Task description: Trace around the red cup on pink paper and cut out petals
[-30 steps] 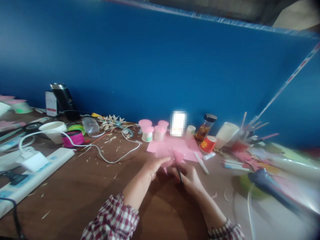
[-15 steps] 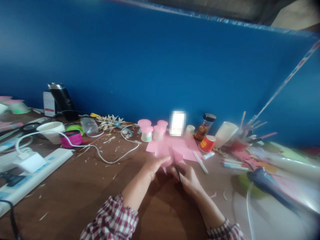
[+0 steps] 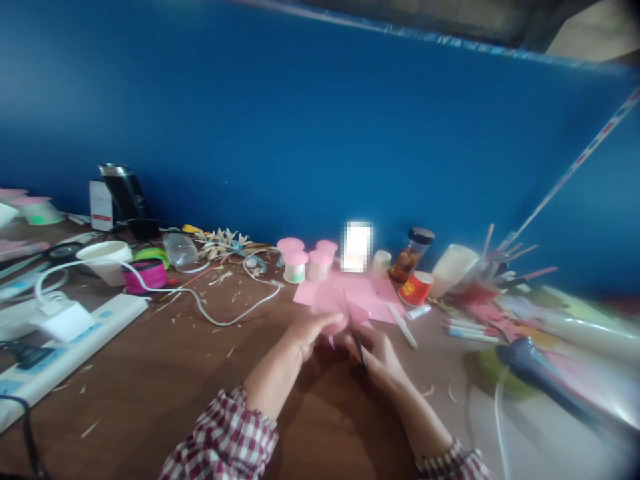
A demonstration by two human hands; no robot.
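My left hand is closed on a piece of pink paper, its thumb lying on top. Wrapped round the dark handles of a pair of scissors is my right hand. The scissors' blades point away from me, at the right side of the held paper. Behind my hands a larger pink sheet lies flat on the table. Several small paper cups with pink round tops stand at its far left edge. How deep the blades reach into the paper is blurred.
To the right stand a red paper cup, a dark-lidded jar and a white cup. A glue gun lies at the right. A power strip, white cable and tape roll occupy the left.
The whole view has shifted very slightly. Both hands, the scissors and the pink paper keep nearly the same position, and no grip has visibly changed.
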